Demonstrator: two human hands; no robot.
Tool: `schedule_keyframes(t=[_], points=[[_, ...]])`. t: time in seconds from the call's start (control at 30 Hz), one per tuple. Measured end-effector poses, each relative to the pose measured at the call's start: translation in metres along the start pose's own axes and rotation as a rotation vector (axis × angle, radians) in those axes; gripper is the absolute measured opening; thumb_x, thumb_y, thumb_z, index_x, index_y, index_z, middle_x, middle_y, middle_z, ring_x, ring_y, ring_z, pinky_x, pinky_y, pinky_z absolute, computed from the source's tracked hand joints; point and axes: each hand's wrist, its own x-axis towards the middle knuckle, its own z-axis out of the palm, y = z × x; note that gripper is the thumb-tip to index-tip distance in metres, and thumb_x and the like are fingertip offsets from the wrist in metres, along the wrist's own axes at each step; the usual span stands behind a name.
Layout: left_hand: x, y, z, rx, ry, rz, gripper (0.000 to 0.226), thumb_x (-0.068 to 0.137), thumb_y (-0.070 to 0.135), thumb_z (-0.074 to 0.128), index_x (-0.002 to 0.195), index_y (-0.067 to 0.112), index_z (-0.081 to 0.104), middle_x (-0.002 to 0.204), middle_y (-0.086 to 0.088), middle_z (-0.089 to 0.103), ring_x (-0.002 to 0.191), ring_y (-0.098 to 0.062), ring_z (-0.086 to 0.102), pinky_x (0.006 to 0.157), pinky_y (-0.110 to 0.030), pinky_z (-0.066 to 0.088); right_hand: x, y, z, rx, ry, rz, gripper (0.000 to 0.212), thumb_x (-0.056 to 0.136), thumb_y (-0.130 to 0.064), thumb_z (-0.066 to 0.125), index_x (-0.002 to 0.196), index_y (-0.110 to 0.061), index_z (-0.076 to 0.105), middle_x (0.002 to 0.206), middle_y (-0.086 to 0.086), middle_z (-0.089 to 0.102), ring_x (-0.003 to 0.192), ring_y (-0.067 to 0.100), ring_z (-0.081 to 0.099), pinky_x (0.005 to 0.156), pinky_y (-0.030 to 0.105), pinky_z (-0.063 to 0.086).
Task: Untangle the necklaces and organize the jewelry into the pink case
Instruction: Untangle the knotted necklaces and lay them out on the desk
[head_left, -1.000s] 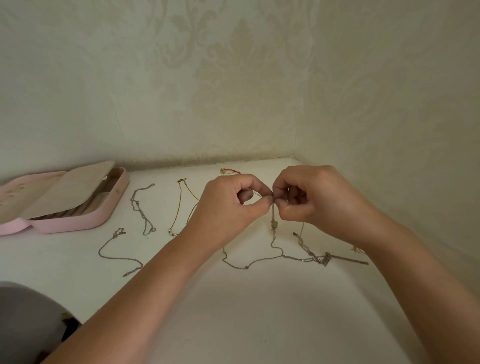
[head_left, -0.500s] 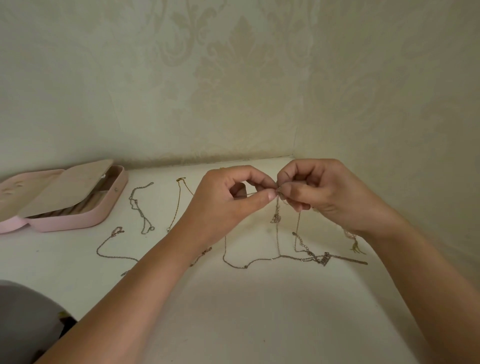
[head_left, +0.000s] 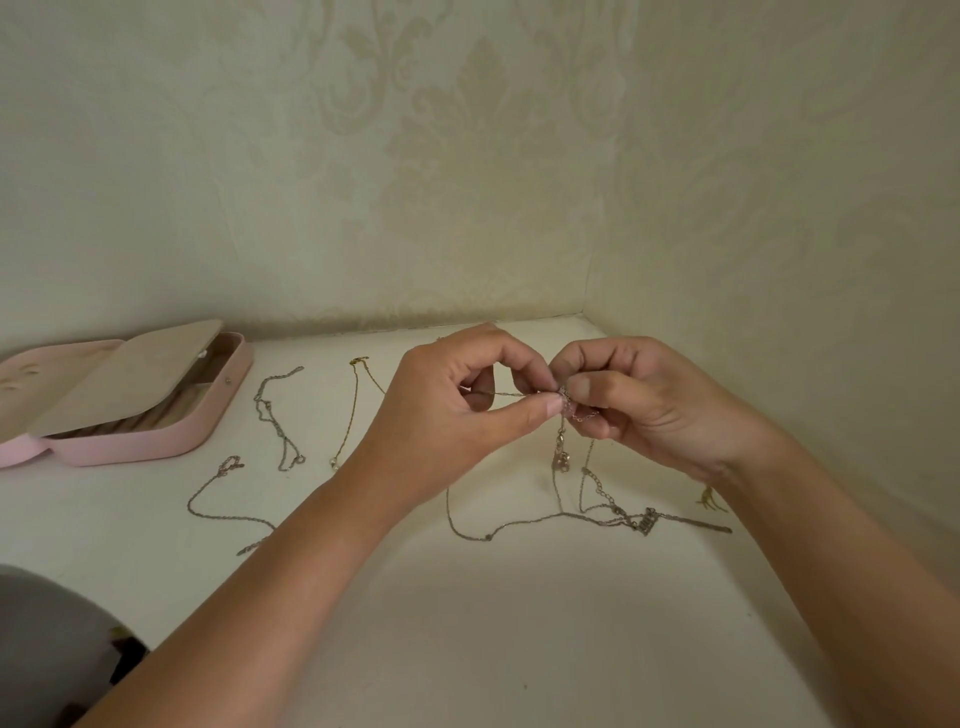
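A single wide-angle camera worn on the head looks forward and down into a room corner. Cream damask-patterned walls (head_left: 363, 156) fill the upper half of the frame, and their seam runs just right of centre. The plain white tabletop (head_left: 493, 623) fills the lower half, seen from close above. Both bare forearms enter from the bottom corners. The left grip (head_left: 447, 421) and right grip (head_left: 649, 410) meet right of centre, near the lens, pinching a thin tangled silver chain (head_left: 560, 457). The open pink rounded case with beige lining (head_left: 156, 441) lies at the left edge, partly cut off.
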Motion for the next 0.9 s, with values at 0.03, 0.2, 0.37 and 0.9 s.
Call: schedule_keyframes(t=[0.03, 0.2, 0.37, 0.9], points=[[0.000, 0.000, 0.000, 0.010, -0.009, 0.003, 0.021, 0.077, 0.009, 0.076, 0.073, 0.025, 0.063, 0.049, 0.027, 0.046, 0.045, -0.004, 0.029, 0.050, -0.008, 0.028, 0.000, 0.001, 0.000, 0.007, -0.006, 0.006, 0.008, 0.078, -0.007, 0.054, 0.072, -0.006, 0.060, 0.058, -0.003, 0.053, 0.047, 0.005, 0.041, 0.048, 0.013, 0.036], [-0.001, -0.001, -0.002, 0.069, -0.033, 0.065, 0.021, 0.080, 0.010, 0.074, 0.075, 0.025, 0.061, 0.056, 0.029, 0.048, 0.047, -0.001, 0.034, 0.052, -0.007, 0.030, 0.000, 0.000, 0.001, 0.017, -0.031, 0.009, 0.003, 0.081, -0.003, 0.058, 0.078, -0.002, 0.057, 0.058, -0.005, 0.055, 0.049, 0.006, 0.044, 0.049, 0.014, 0.037], [0.000, 0.000, -0.002, 0.087, -0.048, 0.051, 0.019, 0.081, 0.006, 0.073, 0.075, 0.021, 0.062, 0.055, 0.030, 0.048, 0.047, 0.001, 0.039, 0.053, -0.005, 0.031, -0.008, -0.012, -0.004, -0.187, 0.040, -0.032, 0.015, 0.073, -0.016, 0.066, 0.081, -0.004, 0.065, 0.053, -0.006, 0.052, 0.046, 0.006, 0.042, 0.048, 0.014, 0.035], [0.002, -0.013, -0.003, 0.120, -0.110, 0.035, 0.014, 0.078, 0.028, 0.070, 0.077, 0.038, 0.061, 0.085, 0.009, 0.055, 0.061, -0.007, 0.035, 0.058, -0.011, 0.033, -0.015, -0.021, -0.003, -0.471, 0.120, -0.053, 0.005, 0.075, -0.008, 0.076, 0.076, -0.014, 0.076, 0.049, -0.002, 0.055, 0.047, 0.010, 0.043, 0.050, 0.015, 0.035]])
